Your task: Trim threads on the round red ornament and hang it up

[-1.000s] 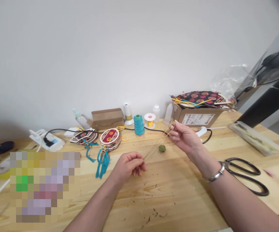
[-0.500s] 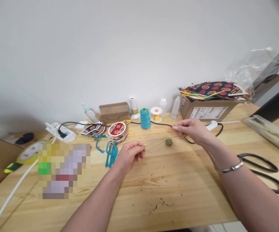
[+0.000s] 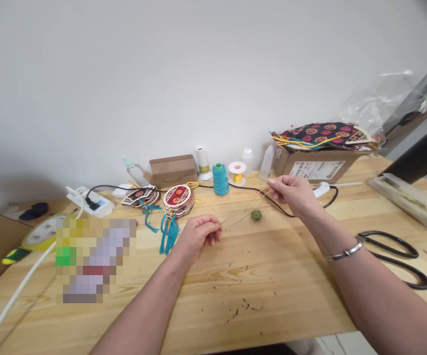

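My left hand [image 3: 201, 235] is closed in a pinch above the table's middle, holding the end of a thin olive-green thread [image 3: 231, 217]. Up and to the right, my right hand [image 3: 290, 195] pinches a thread too, and a fine strand stretches leftward from its fingertips. Whether both hands hold one and the same strand, I cannot make out. Between them a small dark green ball of thread [image 3: 257, 215] lies on the wood. Left of my left hand sits a stack of round ornaments [image 3: 178, 198] with teal tassels [image 3: 169, 235].
Behind stand a teal thread cone [image 3: 220, 179], a yellow thread spool [image 3: 237, 173] and a cardboard box [image 3: 317, 165] of patterned pieces. Black-handled scissors [image 3: 396, 246] lie at right, a power strip [image 3: 91, 203] at left. A black cable [image 3: 248, 188] crosses behind the hands. Dark scraps dot the table.
The view has shifted slightly. My right hand has moved a little up, and the strand at its fingertips shows more clearly. My left hand keeps its pinch almost in place.
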Motion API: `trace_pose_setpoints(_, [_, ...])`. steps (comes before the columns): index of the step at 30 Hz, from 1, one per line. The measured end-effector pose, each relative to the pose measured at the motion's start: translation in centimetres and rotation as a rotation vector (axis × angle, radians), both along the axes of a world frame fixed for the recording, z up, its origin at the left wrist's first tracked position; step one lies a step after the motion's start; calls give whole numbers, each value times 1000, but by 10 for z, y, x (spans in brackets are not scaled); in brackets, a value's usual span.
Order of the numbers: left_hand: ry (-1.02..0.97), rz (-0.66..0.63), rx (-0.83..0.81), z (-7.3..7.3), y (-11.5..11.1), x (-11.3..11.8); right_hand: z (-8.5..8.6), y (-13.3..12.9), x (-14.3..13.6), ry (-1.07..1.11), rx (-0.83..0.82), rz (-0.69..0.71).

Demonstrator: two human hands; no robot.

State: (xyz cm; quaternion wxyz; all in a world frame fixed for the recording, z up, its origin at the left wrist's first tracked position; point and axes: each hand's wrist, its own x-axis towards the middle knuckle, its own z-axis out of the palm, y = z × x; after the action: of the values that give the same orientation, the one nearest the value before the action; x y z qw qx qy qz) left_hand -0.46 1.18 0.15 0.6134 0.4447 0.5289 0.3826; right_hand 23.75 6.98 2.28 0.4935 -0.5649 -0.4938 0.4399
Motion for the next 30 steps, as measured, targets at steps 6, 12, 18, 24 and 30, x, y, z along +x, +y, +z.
trace_pose_setpoints(6, [15, 20, 34, 2, -1, -1, 0, 2, 2, -123, 73, -31])
trace_pose_setpoints(12, [155, 31, 116, 4, -3, 0, 7, -2, 1, 61, 80, 40])
trace_pose_setpoints(18, [595, 266, 709, 6, -7, -1, 32, -28, -11, -103, 174, 263])
trace_pose_setpoints(24, [567, 485, 916, 15, -13, -1, 53, -59, -43, -287, 240, 514])
trace_pose_setpoints(30, [-94, 394, 663, 25, -16, 5, 60, -59, -59, -317, 297, 571])
